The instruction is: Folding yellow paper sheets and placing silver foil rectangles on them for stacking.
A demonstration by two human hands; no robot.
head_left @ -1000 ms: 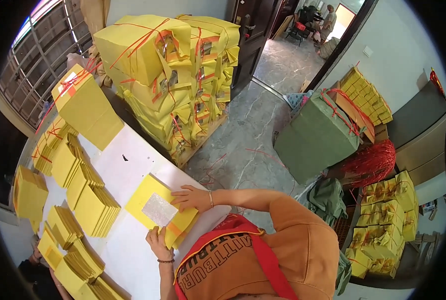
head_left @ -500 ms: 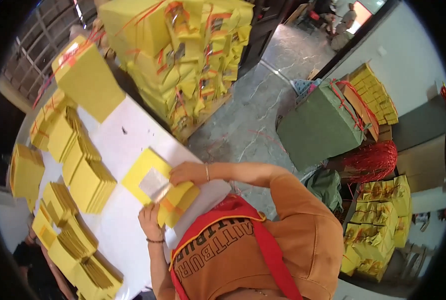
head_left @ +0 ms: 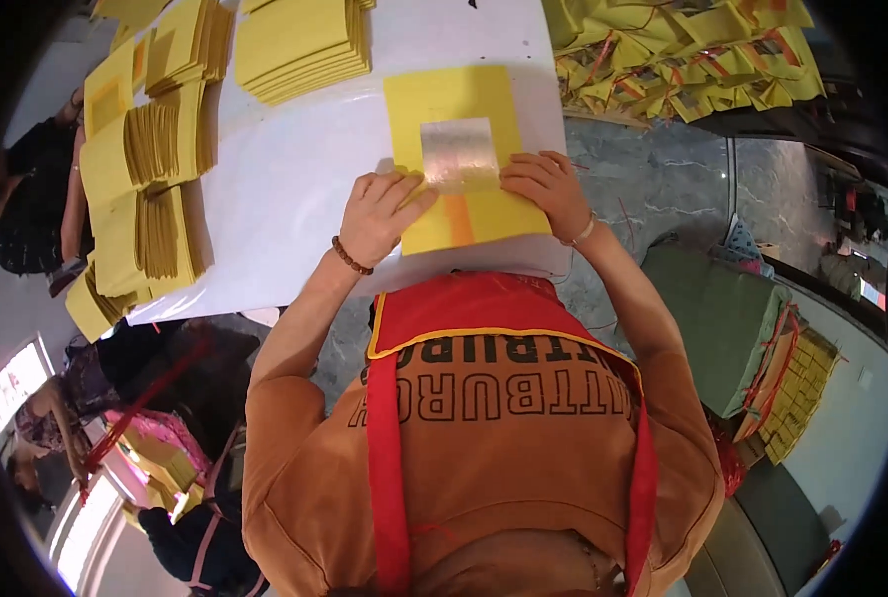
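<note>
Flat on the white table [head_left: 285, 169] in front of me lies yellow paper [head_left: 454, 95] with a shiny silver square [head_left: 456, 144] in its middle. Its near part is bent up toward me and shows an orange strip [head_left: 457, 221]. My left hand [head_left: 382, 207] grips the left edge beside the silver square, its fingers bent and pressed together. At the opposite edge my right hand [head_left: 551, 191] holds the paper with its fingers laid over the border. The thumbs are partly hidden.
Stacks of folded yellow paper [head_left: 299, 45] stand at the far left of the table, with more bundles [head_left: 155, 139] along its left side. Yellow packets [head_left: 692, 50] are piled beyond the right edge. A green block-shaped bundle [head_left: 712, 318] stands on the right. Other people [head_left: 41, 199] are at the left.
The view has turned, so the table now lies straight ahead. My hands have moved to opposite edges of the paper, and its near part is spread wider.
</note>
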